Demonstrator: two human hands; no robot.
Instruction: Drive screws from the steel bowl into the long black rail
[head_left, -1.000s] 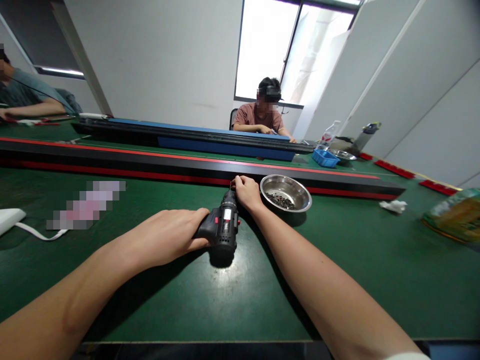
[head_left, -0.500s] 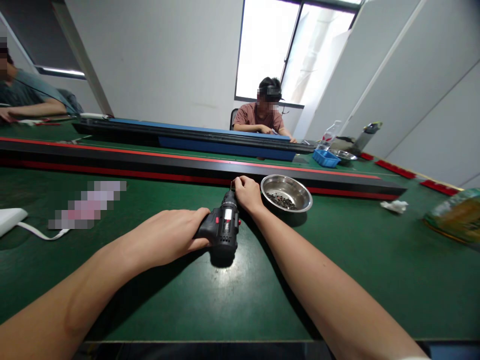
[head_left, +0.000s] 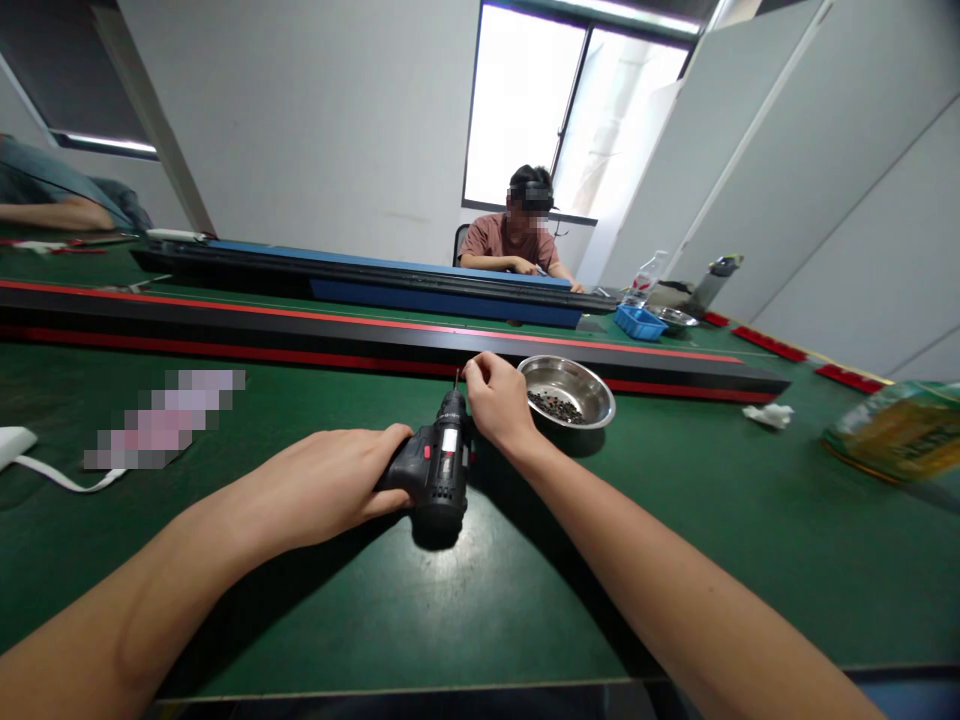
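My left hand (head_left: pixel 352 475) is wrapped round the grip of a black cordless drill (head_left: pixel 442 475), which lies on its side with its bit pointing away from me. Beside the bit, my right hand (head_left: pixel 495 395) has its fingers pinched together near the tip; whatever they hold is too small to make out. A steel bowl (head_left: pixel 604 385) with many small dark screws stands just right of that hand. Behind the hands, a long black bar with red edges (head_left: pixel 360 335) runs across the table, close to the drill bit.
On the green table (head_left: pixel 675 580) are a crumpled tissue (head_left: pixel 769 416) and a plastic bag (head_left: pixel 896 430) at right. A white device with a strap (head_left: pixel 67 482) lies at left. Farther back are a blue-black bar (head_left: pixel 360 275), a blue basket (head_left: pixel 639 322) and a seated person (head_left: pixel 514 240).
My right hand has come back slightly from the bar and turned, its fingers still pinched. The left hand keeps hold of the drill. The whole view has shifted a little.
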